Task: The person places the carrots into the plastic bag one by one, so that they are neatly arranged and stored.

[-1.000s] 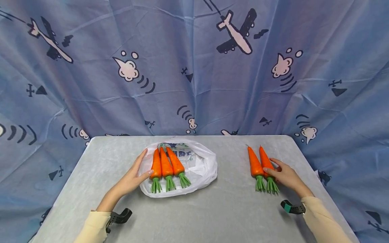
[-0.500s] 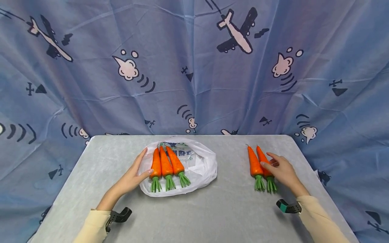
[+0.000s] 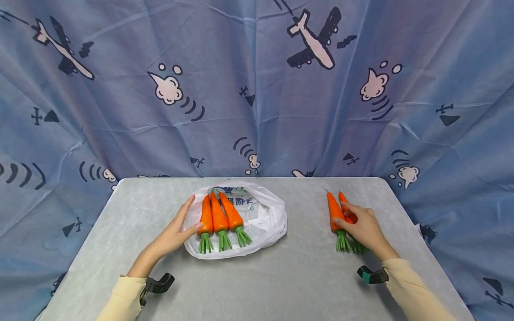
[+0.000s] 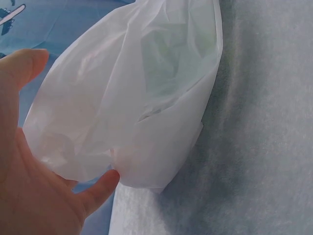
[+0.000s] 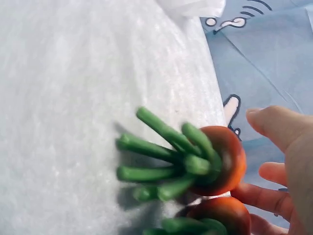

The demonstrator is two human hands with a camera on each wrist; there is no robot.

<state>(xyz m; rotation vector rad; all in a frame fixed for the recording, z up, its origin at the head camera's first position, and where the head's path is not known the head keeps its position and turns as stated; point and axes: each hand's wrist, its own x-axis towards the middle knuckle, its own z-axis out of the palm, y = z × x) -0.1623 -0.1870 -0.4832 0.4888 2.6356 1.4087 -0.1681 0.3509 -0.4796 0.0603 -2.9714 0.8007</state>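
My left hand (image 3: 174,234) rests at the left side of a white plastic bag (image 3: 277,223). Its thumb and fingers are spread, with a fingertip by the thin bag wall (image 4: 132,132) in the left wrist view. Three orange carrots with green stalks lie side by side at the bag's mouth: left (image 3: 205,216), middle (image 3: 219,218) and right (image 3: 232,214). My right hand (image 3: 367,229) reaches over two more carrots, covering part of the farther-right one (image 3: 343,198). Its thumb is near the other carrot (image 3: 334,209). In the right wrist view, the thumb stands apart from the carrot (image 5: 225,156).
A light grey table (image 3: 297,276) carries the bag and carrots. Behind it hangs a blue curtain (image 3: 257,89) printed with planes and clouds. Black straps, left (image 3: 160,283) and right (image 3: 373,275), sit on the wrists.
My right hand has moved left, from the right carrot's side to over it and toward its neighbour. The right carrot's tip has shifted slightly left. My left hand and the bag stay put.
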